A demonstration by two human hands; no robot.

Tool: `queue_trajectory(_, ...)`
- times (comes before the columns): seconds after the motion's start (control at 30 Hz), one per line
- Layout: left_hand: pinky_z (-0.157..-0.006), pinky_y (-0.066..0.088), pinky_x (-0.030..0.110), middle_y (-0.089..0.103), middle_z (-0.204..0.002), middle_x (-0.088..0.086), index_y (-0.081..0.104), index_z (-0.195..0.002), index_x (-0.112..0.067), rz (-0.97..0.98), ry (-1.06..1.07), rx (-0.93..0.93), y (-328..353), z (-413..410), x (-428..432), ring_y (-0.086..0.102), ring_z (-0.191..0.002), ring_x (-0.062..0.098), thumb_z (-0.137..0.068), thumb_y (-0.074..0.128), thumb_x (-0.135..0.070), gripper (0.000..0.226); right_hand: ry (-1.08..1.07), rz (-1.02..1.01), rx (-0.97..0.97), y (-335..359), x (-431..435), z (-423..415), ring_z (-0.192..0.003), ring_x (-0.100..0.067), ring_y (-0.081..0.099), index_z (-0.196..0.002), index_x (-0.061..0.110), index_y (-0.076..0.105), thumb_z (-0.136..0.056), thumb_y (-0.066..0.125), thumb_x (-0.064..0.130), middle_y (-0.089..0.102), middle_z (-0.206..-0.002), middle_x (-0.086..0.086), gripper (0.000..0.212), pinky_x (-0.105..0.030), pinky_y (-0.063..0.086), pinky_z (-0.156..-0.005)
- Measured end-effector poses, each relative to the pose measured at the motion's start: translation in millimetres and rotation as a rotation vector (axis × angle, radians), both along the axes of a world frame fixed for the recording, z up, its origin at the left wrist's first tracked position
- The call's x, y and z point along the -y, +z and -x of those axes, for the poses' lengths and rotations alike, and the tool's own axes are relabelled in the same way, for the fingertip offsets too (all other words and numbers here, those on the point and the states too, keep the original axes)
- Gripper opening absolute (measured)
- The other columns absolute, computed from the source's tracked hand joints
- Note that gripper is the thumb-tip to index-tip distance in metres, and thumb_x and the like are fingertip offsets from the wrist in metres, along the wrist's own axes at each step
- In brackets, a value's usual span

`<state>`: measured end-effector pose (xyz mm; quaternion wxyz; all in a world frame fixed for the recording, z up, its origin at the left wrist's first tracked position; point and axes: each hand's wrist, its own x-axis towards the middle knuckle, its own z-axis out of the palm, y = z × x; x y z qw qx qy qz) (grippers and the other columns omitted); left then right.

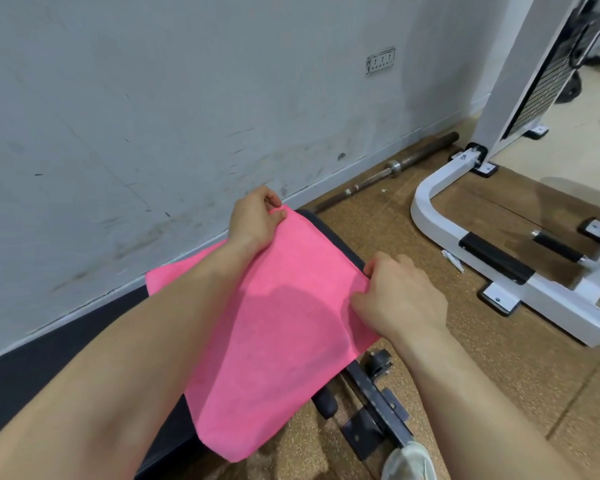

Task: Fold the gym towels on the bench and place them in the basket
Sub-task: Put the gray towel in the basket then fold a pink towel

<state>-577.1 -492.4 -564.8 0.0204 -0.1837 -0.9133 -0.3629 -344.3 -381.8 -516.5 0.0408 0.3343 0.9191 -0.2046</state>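
The pink towel (274, 323) is spread across the bench (49, 368); its far corners are pinched by the left hand (255, 221) and right hand (400, 296); both corners are best drawn evenly toward the near edge, edges matched.

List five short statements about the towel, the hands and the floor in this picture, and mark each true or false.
1. The pink towel lies on the black bench. True.
2. Only one hand grips the towel. False: the left hand and the right hand each pinch its far edge.
3. A barbell lies on the floor along the wall. True.
4. A basket stands beside the bench. False: no basket is in view.
5. The machine frame on the floor is red. False: it is white.
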Motion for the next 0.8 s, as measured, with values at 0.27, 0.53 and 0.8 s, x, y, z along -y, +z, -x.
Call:
queue_trajectory(0.27,-0.069,0.047,0.015,0.067,-0.075,-0.011,0.069,-0.081,-0.025,-0.279,-0.105,0.037,39,-92,61,0.059,-0.066,-0.001,-0.082,0.079,-0.014,0.016,0.211,0.211,-0.477,9,24,11,-0.127,-0.021,0.048,-0.134,0.028,0.056,-0.094,0.055,0.027,0.052,-0.137,0.003,0.04,-0.04,0.041,-0.105)
queue_trajectory(0.53,-0.069,0.05,0.011,0.073,-0.074,-0.013,0.073,-0.081,-0.018,-0.442,-0.074,0.142,83,-186,138,0.068,-0.073,0.0,-0.079,0.078,0.001,0.019,0.571,0.447,-0.509,20,80,2,-0.098,0.0,0.064,-0.112,0.031,0.071,-0.092,0.067,0.036,0.072,-0.103,0.017,0.021,-0.027,0.048,-0.083)
queue_trajectory(0.8,-0.074,0.055,0.021,0.071,-0.088,-0.001,0.067,-0.095,-0.014,-0.496,-0.078,0.135,80,-205,172,0.069,-0.082,0.008,-0.082,0.079,-0.01,0.018,0.573,0.64,-0.662,26,108,-14,-0.084,-0.009,0.068,-0.094,0.021,0.074,-0.091,0.073,0.022,0.073,-0.087,0.009,0.004,-0.035,0.054,-0.081)
